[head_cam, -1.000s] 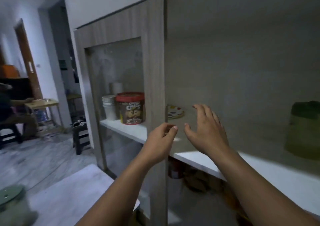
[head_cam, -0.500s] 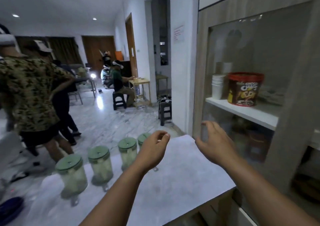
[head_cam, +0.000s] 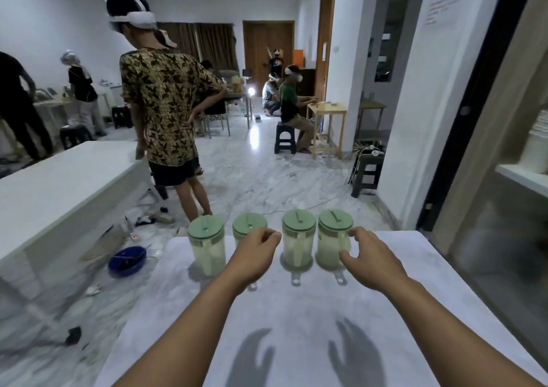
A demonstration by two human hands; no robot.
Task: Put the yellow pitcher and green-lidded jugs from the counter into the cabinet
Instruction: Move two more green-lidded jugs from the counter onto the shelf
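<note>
Four green-lidded jugs (head_cam: 298, 242) stand in a row at the far edge of the table (head_cam: 400, 291). The left hand (head_cam: 254, 257) hovers before the second, fingers (head_cam: 268, 235) loosely curled, holding nothing. The right hand (head_cam: 372, 260), fingers (head_cam: 347, 257) spread, touches the fourth.

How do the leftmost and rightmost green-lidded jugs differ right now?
The leftmost jug stands untouched, clear of both hands; the rightmost jug has the right hand at its handle side, grip not confirmed. The leftmost sits at the counter's left edge, the rightmost further in. Both are upright, translucent and lidded in green.
</note>
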